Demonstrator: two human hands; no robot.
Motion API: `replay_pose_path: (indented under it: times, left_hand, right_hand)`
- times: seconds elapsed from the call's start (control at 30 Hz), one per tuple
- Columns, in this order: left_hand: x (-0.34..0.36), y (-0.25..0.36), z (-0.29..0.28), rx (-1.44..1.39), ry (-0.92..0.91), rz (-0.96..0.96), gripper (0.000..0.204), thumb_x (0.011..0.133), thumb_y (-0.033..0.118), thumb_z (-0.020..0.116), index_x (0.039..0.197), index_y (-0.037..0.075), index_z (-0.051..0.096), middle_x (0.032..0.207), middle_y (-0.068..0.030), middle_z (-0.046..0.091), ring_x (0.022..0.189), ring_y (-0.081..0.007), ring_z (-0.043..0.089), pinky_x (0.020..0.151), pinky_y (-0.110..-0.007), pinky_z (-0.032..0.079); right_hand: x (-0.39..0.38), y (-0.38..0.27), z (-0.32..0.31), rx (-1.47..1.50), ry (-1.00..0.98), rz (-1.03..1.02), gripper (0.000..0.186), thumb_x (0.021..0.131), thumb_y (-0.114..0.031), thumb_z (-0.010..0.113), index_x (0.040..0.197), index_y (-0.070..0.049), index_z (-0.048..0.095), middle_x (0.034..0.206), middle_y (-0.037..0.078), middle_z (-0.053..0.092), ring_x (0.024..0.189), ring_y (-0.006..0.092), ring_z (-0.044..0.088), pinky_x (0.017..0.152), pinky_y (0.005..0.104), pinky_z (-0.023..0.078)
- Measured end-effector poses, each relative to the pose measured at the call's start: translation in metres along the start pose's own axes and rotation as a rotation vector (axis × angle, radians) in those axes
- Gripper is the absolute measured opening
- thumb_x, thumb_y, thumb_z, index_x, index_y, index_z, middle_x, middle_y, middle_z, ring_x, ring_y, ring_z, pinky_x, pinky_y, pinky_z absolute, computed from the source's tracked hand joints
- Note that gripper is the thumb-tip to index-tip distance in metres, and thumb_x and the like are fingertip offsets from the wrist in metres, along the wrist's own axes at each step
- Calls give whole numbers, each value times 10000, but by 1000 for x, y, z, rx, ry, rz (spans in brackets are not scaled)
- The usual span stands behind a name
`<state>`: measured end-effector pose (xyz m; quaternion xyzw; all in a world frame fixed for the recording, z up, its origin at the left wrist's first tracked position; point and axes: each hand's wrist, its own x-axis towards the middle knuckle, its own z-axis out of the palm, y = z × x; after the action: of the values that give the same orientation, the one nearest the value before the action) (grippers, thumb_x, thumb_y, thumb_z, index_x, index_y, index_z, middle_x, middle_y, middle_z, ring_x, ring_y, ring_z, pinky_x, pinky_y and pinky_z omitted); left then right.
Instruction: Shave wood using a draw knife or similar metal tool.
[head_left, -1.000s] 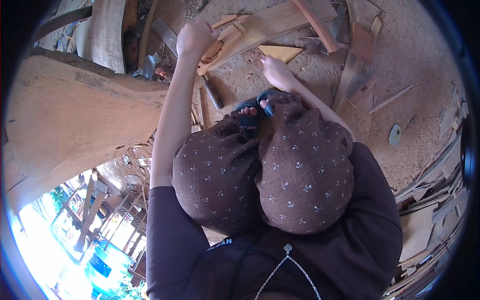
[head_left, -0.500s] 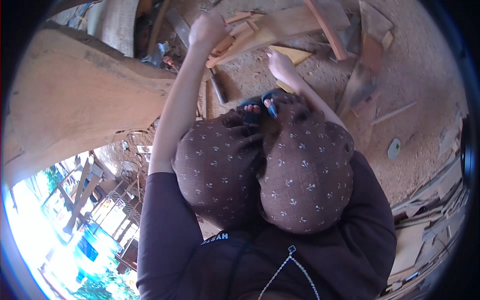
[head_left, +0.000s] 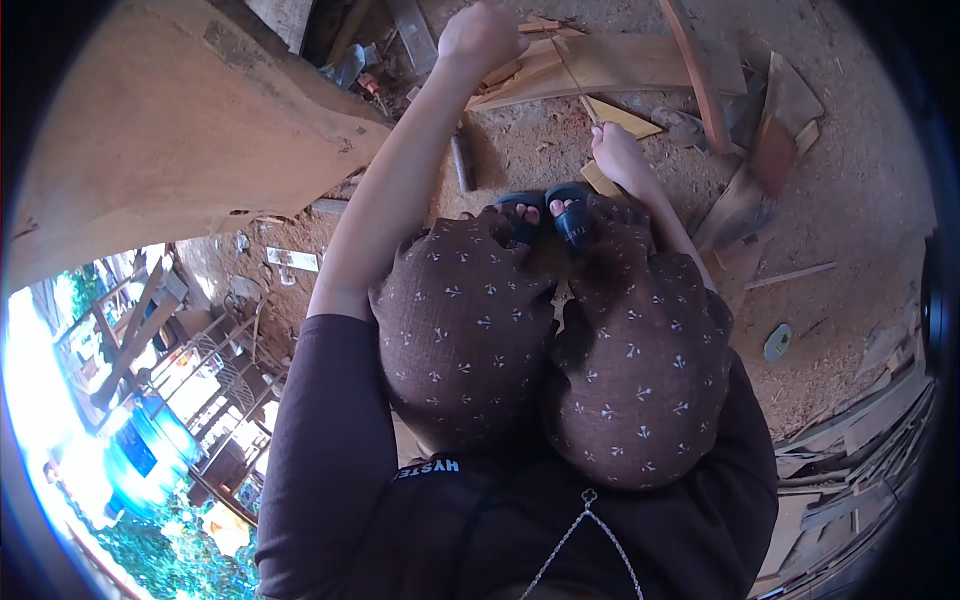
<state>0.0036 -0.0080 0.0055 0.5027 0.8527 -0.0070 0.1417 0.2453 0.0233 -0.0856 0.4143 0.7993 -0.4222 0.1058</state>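
My left hand (head_left: 483, 40) is closed in a fist above the left end of a long pale plank (head_left: 640, 65) on the ground. What it grips is hidden. A small wooden piece (head_left: 503, 72) shows just below that hand. My right hand (head_left: 618, 157) is pinched round the near end of a thin, straight strip (head_left: 570, 68), its exact kind unclear. From those fingers the strip slants away across the plank. Beside the right hand lies a yellowish triangular wood offcut (head_left: 622, 117).
A large wooden slab (head_left: 190, 150) fills the left side. A dark rod-like tool (head_left: 462, 163) lies before my sandalled feet (head_left: 568, 210). At the right are a curved reddish wood strip (head_left: 697, 75), board offcuts (head_left: 790, 95), a round disc (head_left: 777, 342) and stacked thin boards (head_left: 850, 440).
The view has shifted, so the scene sits farther right. My right hand has drawn back toward my feet, and the thin strip now shows beyond it. My left hand stays over the plank's end.
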Motion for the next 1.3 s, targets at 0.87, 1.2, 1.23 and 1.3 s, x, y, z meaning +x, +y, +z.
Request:
replay_pose_path:
  times: [0.87,1.2,1.23,1.3]
  left_hand:
    - [0,16,-11,338,-115,365,239,774,267,576,754,67,704,822,-144,688,774,-283,685,657,-389,555]
    - [2,-13,4,-15,-7,12,286,756,353,659,887,101,692,844,-174,675,809,-325,665,759,-422,539]
    - [-2,-10,8,-24,-26,19,286,756,353,659,887,101,692,844,-174,675,809,-325,665,759,-422,539]
    - [2,12,-1,-11,-32,36,284,763,359,660,879,102,694,845,-170,677,799,-325,665,748,-419,542]
  right_hand:
    - [57,14,16,50,188,-150,241,881,-159,458,952,34,585,921,303,607,940,450,569,806,517,440]
    - [-13,28,35,12,91,-7,285,919,-215,449,947,31,590,912,286,612,916,445,581,788,520,452]
    - [-9,25,32,36,90,-41,280,914,-210,453,943,31,592,909,287,613,913,446,582,786,518,455]
    - [28,25,17,47,124,-118,267,900,-192,457,937,34,593,899,289,613,904,447,584,785,514,457]
